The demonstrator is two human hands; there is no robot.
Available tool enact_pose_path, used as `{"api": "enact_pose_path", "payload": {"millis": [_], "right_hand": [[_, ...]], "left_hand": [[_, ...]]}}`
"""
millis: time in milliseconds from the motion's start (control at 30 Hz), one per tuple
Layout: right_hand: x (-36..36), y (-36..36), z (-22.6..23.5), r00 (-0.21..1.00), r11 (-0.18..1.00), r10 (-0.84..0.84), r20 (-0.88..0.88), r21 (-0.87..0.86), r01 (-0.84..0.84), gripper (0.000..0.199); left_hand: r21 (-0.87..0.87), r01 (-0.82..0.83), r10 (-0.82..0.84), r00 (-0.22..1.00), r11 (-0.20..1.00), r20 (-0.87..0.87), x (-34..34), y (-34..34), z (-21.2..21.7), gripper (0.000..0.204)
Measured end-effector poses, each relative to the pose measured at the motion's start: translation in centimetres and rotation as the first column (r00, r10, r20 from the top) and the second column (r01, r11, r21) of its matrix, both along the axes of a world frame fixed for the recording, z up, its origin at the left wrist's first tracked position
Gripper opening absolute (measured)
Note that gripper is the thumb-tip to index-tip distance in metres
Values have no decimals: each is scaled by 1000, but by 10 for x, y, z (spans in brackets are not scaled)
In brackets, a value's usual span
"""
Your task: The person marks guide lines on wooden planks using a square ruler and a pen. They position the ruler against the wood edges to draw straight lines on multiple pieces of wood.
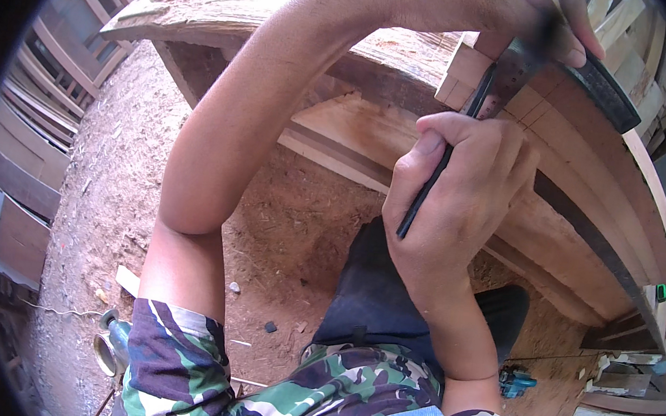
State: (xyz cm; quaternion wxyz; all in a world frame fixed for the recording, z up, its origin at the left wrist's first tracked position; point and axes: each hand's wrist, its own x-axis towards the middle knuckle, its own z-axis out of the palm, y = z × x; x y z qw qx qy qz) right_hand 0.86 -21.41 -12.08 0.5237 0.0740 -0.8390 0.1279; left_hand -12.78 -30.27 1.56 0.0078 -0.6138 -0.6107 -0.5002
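Note:
My left arm reaches across to the upper right, where my left hand (567, 48) is closed on a dark try square (610, 96); a dark blur hides part of the grip. The square's spotted blade lies across a reddish wooden piece (578, 122) that carries thin pencil lines. Below it, my right hand (470, 180) pinches a slim black pencil (430, 186), its upper end slanting up along the blade's edge. Just left of the blade, a small pale wood block end (466, 67) also bears drawn lines.
A rough wooden workbench (402, 52) spans the upper view, with a board (340, 125) below its top. Stacked timber (27, 173) stands at the left, and offcuts (619, 383) lie at the right. Two greenish power tools (117, 340), (518, 383) rest on the dusty floor.

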Motion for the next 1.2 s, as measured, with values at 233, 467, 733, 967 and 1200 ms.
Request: {"api": "enact_pose_path", "payload": {"millis": [233, 467, 733, 967, 1200], "right_hand": [[6, -12, -22, 999, 998, -5, 52, -68, 8, 13], [11, -10, -23, 997, 996, 32, 76, -87, -26, 12], [50, 32, 0, 998, 999, 32, -60, -19, -33, 19], [56, 62, 25, 986, 997, -56, -158, -69, 45, 20], [52, 60, 16, 987, 993, -34, -159, -113, 16, 18]], "left_hand": [[-137, -86, 99, 991, 987, 92, 12, 0, 12, 22], [29, -175, 177, 983, 984, -40, 13, 8, -5, 23], [-90, -66, 68, 998, 994, 18, -2, -6, 0, 21], [67, -214, 223, 958, 974, -179, 10, -2, -5, 24], [74, -80, 91, 983, 994, -158, -7, 1, -6, 22]]}}
